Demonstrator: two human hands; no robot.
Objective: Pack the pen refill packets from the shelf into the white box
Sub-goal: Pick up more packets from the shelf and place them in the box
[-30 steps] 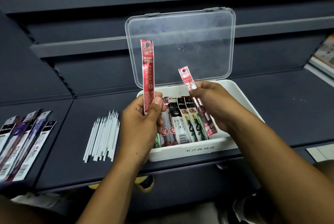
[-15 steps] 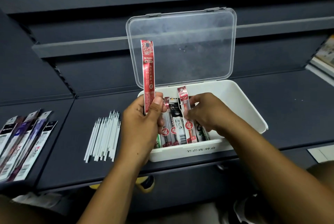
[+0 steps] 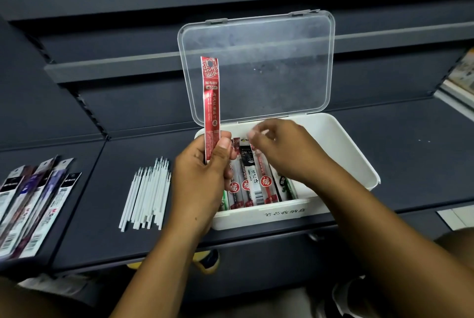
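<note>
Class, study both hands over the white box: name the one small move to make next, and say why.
Probably lower the red packet, which the left hand grips upright, into the white box beside the packets lying there. The clear lid stands open, and bare space shows to their right.

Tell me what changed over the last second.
The right hand brought its short red packet down into the white box, laying it among the others; its blurred fingers may have let go. The left hand still holds the long red packet upright, and the lid stays open.
</note>
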